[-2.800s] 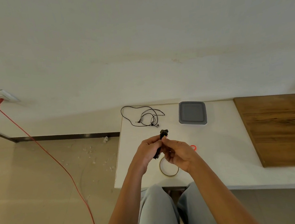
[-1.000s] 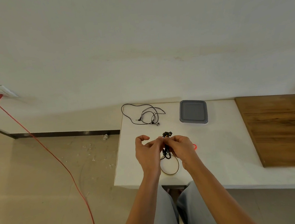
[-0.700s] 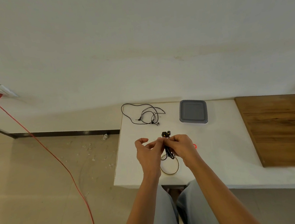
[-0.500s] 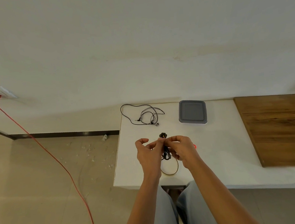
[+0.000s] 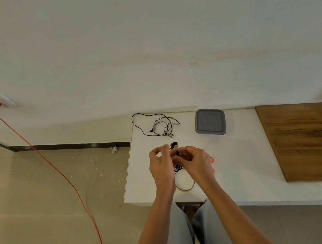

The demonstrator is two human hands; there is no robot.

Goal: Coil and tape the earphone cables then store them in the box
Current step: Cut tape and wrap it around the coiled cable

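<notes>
Both hands meet above the white table [image 5: 242,163]. A black coiled earphone cable [image 5: 177,167] hangs between them, its top sticking up above my fingers. My right hand [image 5: 193,157] pinches the bundle near its top. My left hand [image 5: 162,163] touches it from the left with thumb and forefinger curled. A second black earphone cable [image 5: 156,126] lies loose and uncoiled at the table's far left. The grey box [image 5: 210,121] with its lid on sits at the back. A roll of clear tape [image 5: 185,186] lies under my hands near the front edge.
A red-handled object [image 5: 211,159], mostly hidden behind my right hand, lies on the table. A brown wooden board [image 5: 302,141] covers the table's right part. On the left, an orange power cord [image 5: 49,163] runs from a wall socket across the tiled floor.
My hands have kept working on the coiled bundle at about the same spot. The left fingers have shifted to a pinch beside the bundle's top. The loose cable and box have not moved.
</notes>
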